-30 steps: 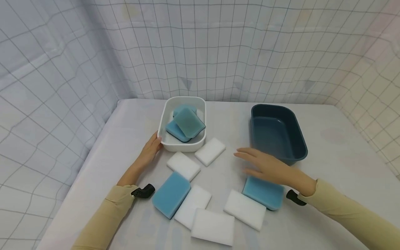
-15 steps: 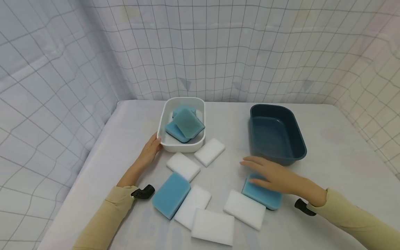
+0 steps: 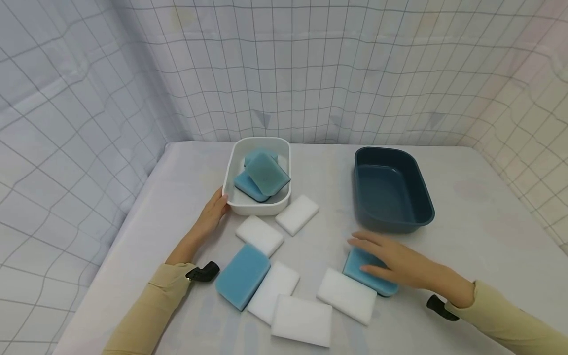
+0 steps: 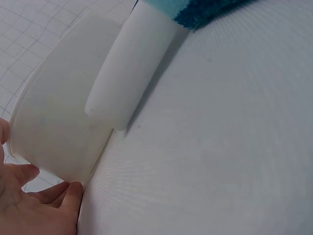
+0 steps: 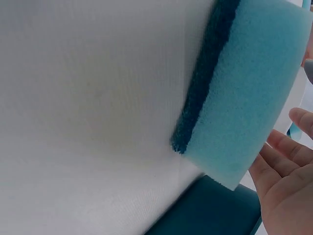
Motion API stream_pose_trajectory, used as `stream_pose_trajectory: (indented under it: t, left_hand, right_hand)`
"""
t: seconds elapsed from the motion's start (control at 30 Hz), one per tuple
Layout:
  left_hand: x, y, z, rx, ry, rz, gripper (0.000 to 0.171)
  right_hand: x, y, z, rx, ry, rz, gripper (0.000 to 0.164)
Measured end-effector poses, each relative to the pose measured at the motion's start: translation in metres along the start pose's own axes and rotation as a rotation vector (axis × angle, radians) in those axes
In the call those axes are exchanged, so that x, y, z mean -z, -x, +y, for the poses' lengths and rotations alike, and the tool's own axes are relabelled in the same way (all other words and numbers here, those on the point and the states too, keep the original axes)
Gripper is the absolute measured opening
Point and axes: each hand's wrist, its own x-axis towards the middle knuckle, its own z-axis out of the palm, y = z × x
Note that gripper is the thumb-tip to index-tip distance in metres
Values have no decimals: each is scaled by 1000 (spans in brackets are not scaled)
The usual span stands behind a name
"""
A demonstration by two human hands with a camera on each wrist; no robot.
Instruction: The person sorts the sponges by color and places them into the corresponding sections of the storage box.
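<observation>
With twelve o'clock at the far edge of the white-covered surface, I see the white bin at about eleven. Three blue scouring sponges lie inside it, the topmost slanting across the others. The person's left hand is at the bin's seven o'clock corner, its fingers touching the wall, neither clenched nor pinching.

The right hand is spread over another sponge, the right-hand blue scouring sponge, which lies at about four o'clock on the surface. Its fingers are loose and extended, grasping nothing; I can't tell whether they touch the foam. Just beyond them, towards two o'clock, stands the navy bin, its floor bare.

The left-hand blue scouring sponge lies towards seven or eight. Of five white sponges, one is at the white bin's six o'clock and another between its four and five. Two more lie together near six, and the last is just beside the right-hand blue one.
</observation>
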Motion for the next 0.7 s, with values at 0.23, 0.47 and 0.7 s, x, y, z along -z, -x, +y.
stream_pose_trajectory:
  t: [0.23, 0.47, 0.7]
  left_hand:
    - [0, -1, -2, -7, 1, -4, 54]
    - [0, -2, -2, 4, -5, 8, 55]
    - [0, -3, -1, 18, 1, 2, 55]
  right_hand:
    - [0, 8, -4, -27, -21, 3, 59]
    - [-1, 19, -7, -69, -16, -4, 61]
    - [-4, 26, -9, -92, -9, -5, 65]
